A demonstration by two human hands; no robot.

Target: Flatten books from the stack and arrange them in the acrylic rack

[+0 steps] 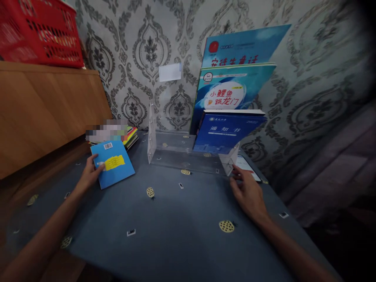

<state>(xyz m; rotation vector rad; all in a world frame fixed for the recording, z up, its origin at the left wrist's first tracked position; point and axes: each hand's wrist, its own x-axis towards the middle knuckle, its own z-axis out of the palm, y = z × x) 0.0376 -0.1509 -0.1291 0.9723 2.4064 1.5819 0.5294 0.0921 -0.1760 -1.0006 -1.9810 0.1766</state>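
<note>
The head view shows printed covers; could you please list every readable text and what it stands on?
"安徒生童话": rear book, lower edge covered.
"小鲤鱼跳龙门": teal middle book.
"通知书": dark blue front book.
Too small or blurred: other cover print, text on the light blue book, and the tablecloth labels.

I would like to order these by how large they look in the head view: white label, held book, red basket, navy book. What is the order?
1. Red basket, even cut off by the picture's edge
2. Navy book
3. Held book
4. White label
</note>
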